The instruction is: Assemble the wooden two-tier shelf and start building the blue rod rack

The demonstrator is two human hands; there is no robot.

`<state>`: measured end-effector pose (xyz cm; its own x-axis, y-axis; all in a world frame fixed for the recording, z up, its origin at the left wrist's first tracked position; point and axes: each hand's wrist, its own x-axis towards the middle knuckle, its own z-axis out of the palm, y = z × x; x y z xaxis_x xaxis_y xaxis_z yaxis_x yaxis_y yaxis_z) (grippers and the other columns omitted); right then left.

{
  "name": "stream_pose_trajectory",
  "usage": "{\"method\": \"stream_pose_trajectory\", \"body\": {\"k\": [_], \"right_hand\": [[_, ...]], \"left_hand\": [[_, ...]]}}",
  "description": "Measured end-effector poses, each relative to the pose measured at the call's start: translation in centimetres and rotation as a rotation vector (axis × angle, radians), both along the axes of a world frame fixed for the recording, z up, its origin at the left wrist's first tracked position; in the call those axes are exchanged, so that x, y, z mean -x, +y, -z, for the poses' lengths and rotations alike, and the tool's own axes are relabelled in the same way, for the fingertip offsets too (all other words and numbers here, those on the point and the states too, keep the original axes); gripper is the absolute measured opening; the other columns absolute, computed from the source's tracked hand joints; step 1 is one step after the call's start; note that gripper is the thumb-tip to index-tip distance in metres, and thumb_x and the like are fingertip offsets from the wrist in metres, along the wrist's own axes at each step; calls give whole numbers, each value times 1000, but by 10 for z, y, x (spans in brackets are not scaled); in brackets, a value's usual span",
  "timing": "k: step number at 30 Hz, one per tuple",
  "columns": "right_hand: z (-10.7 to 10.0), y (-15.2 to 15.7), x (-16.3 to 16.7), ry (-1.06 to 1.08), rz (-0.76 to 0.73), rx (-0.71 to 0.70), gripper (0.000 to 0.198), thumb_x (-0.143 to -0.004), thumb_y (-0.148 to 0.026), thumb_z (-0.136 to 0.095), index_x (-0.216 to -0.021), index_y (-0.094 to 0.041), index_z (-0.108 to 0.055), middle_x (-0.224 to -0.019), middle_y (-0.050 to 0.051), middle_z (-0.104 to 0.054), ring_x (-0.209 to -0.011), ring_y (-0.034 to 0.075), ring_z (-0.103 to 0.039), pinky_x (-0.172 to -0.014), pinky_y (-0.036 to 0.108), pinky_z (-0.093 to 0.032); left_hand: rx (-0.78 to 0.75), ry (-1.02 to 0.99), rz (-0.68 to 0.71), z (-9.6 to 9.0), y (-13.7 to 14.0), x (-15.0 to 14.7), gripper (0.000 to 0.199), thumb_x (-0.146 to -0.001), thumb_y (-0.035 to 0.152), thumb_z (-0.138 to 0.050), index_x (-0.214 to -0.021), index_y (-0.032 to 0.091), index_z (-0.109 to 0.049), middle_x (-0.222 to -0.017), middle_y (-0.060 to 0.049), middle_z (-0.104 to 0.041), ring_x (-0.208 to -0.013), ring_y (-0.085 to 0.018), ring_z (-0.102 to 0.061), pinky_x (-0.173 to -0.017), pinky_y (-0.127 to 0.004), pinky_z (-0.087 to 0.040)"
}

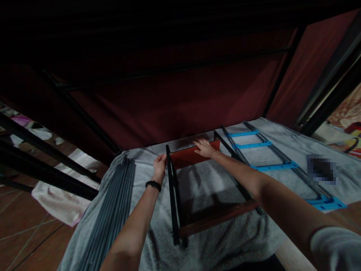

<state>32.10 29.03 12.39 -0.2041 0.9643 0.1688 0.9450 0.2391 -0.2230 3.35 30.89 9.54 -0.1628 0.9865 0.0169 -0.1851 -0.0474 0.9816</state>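
A small rack with black side bars [172,203] and reddish-brown boards lies on a grey cloth [208,188]. My left hand [160,165] is closed at the far end of its left black bar, fingertips against the outer side; a black band circles that wrist. Across the far end runs an orange-brown board [184,156]. My right hand [205,148] rests over the top edge of this board with fingers spread; their undersides are hidden. The nearer crosspiece, a dark brown board [217,218], joins the two side bars close to me.
Grey tubes [113,210] lie bundled at the left. Right of the rack is a ladder-like frame with blue crosspieces [275,165], beside a blurred dark object [323,169]. A dark red panel [180,101] stands behind, and black bars [47,169] cross the left side.
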Motion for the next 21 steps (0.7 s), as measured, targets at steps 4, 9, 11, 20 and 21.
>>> {"method": "stream_pose_trajectory", "body": {"k": [4,9,11,20,21], "right_hand": [[-7,-5,-3,24,-33,0,64,-97,-33,-57,-157,-18,-40,-161,16,-38,-150,31,-30,-121,44,-23],[-23,-21,-27,99,-42,-42,65,-96,-36,-57,-158,-21,-41,-159,15,-40,-148,31,-33,-120,45,-28],[-31,-32,-51,143,-21,-81,65,-95,-35,-58,-156,-20,-43,-159,15,-40,-148,31,-33,-121,46,-28],[-6,-147,-189,850,392,-50,45,-78,-48,-73,-113,-20,-75,-123,11,-72,-119,30,-63,-111,48,-45],[1,-166,-196,944,424,5,47,-73,-51,-77,-107,-19,-77,-115,10,-74,-113,29,-66,-107,47,-48]], "left_hand": [[8,9,-27,-3,1,-3,36,-58,42,-84,-70,15,-62,-56,4,-55,-50,-7,-45,-50,-21,-34],[39,-9,-12,-14,-9,1,43,-60,49,-83,-80,17,-62,-66,2,-62,-56,-10,-55,-55,-22,-43],[70,-2,-22,-13,-17,9,46,-58,51,-83,-82,18,-62,-70,0,-65,-59,-11,-58,-57,-23,-45],[61,573,-97,68,-95,116,39,-59,58,-70,-77,24,-70,-81,-8,-73,-79,-29,-68,-73,-43,-56],[19,687,-112,79,-105,127,34,-63,55,-66,-78,25,-70,-87,-10,-74,-88,-32,-69,-81,-48,-56]]}}
